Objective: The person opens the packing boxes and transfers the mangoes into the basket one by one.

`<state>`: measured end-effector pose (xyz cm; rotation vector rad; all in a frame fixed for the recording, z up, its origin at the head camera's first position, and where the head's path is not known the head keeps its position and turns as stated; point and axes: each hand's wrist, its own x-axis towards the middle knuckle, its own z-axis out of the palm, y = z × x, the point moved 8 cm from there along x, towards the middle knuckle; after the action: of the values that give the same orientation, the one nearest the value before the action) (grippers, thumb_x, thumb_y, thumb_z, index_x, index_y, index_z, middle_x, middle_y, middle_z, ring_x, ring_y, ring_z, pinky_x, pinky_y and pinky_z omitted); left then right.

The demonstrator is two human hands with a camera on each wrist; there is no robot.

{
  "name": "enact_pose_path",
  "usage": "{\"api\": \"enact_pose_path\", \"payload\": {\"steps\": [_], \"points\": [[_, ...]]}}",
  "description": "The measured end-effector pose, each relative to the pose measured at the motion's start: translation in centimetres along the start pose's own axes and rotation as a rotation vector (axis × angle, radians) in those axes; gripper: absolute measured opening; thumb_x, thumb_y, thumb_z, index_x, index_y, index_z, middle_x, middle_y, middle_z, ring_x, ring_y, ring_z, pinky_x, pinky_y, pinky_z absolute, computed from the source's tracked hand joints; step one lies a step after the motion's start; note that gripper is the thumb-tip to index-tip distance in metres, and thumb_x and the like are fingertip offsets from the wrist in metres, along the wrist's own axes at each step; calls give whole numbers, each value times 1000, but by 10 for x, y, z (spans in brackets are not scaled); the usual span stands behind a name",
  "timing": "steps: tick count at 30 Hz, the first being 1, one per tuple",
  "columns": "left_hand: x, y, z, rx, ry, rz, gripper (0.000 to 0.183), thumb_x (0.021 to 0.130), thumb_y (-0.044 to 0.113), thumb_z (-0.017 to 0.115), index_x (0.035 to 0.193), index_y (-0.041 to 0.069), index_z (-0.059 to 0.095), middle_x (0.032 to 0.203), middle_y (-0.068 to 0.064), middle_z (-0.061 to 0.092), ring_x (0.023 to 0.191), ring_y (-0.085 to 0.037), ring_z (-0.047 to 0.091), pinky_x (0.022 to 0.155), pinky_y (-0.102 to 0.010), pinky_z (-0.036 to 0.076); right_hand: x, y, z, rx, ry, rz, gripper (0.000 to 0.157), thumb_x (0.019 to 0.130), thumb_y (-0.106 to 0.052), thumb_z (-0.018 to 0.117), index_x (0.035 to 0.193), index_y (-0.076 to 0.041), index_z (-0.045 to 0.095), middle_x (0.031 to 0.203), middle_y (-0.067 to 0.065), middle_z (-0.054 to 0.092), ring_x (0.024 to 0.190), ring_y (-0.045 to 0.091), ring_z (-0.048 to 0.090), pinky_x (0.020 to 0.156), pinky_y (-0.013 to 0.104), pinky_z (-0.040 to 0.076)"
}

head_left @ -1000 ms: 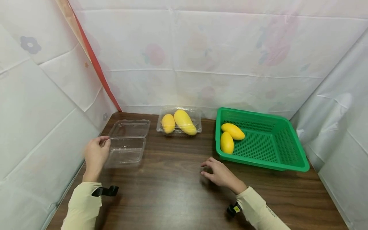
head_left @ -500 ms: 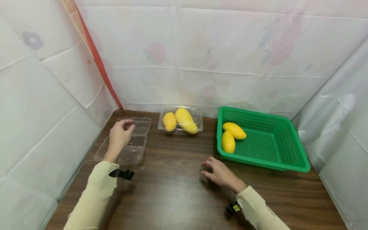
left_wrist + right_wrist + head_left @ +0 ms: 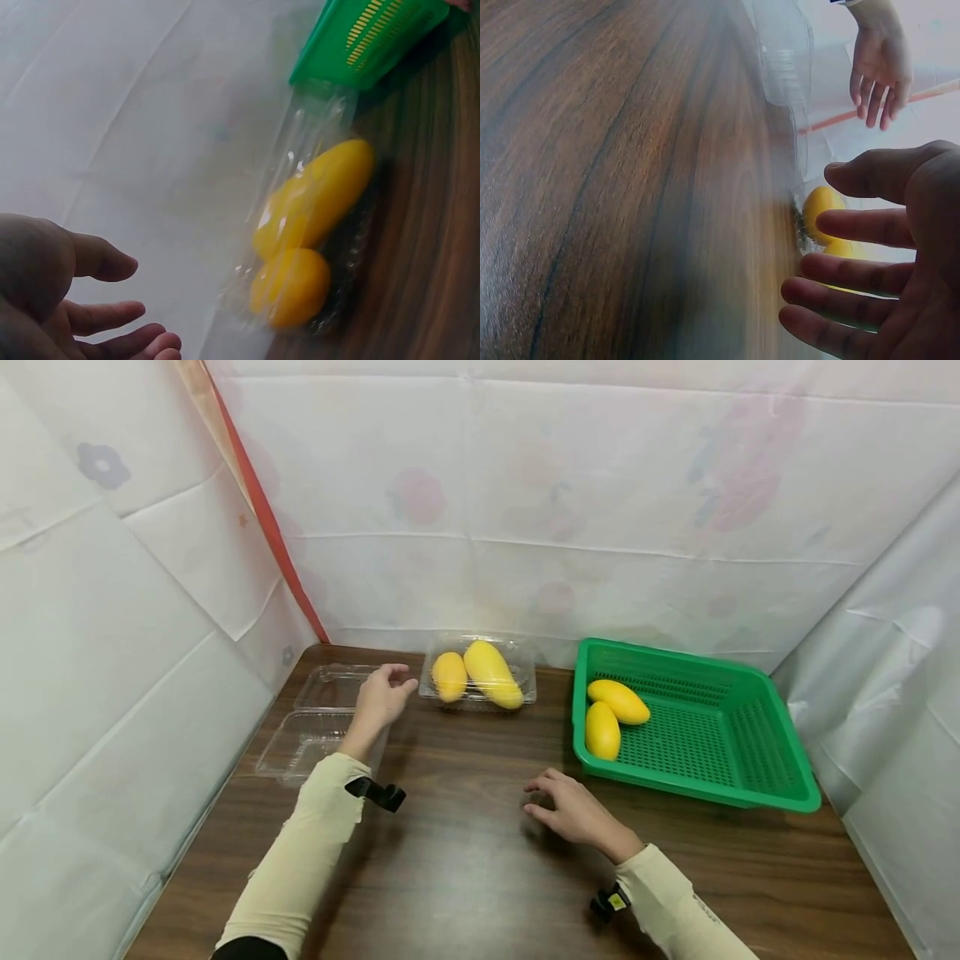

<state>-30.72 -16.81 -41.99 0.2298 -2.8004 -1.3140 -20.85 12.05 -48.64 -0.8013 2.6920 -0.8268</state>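
My left hand hovers over the right side of an open clear plastic box, its fingers loosely bent and holding nothing. Just to its right stands a clear plastic box that contains a small mango and a larger mango; the left wrist view shows this larger mango too. Loosely spread and with nothing in it, my right hand is above the table in front of the green basket. Two mangoes lie at the basket's left end, one mango behind the other mango.
The brown wooden table runs back to a white patterned curtain. More curtain closes off the left and right sides. A red ribbon hangs down at the back left corner.
My left hand has moved right, from the left edge of the open clear box to its right side near the box with mangoes. The right hand stays in place.
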Motion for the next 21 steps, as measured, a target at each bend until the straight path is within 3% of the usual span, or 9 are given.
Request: {"api": "enact_pose_path", "payload": {"steps": [5,10,21], "points": [[7,-2,22,15,-86,-62,51,100,28,50,144,2,42,142,-19,50,131,-37,46,108,-50,40,3,5,-3,47,79,57,34,93,-22,66,123,-6,63,114,9,63,101,23,63,86,44,54],[14,-5,34,41,-115,-105,57,100,31,50,147,2,37,147,-20,43,137,-38,40,110,-52,37,16,13,-4,112,221,124,44,93,-26,66,131,-5,56,114,12,63,101,25,63,87,44,54],[19,-21,52,16,-155,-162,61,101,31,49,151,3,29,153,-19,36,140,-37,36,112,-52,35,54,29,-9,412,465,332,53,95,-28,63,137,2,49,113,17,65,100,29,63,91,46,53]]}}
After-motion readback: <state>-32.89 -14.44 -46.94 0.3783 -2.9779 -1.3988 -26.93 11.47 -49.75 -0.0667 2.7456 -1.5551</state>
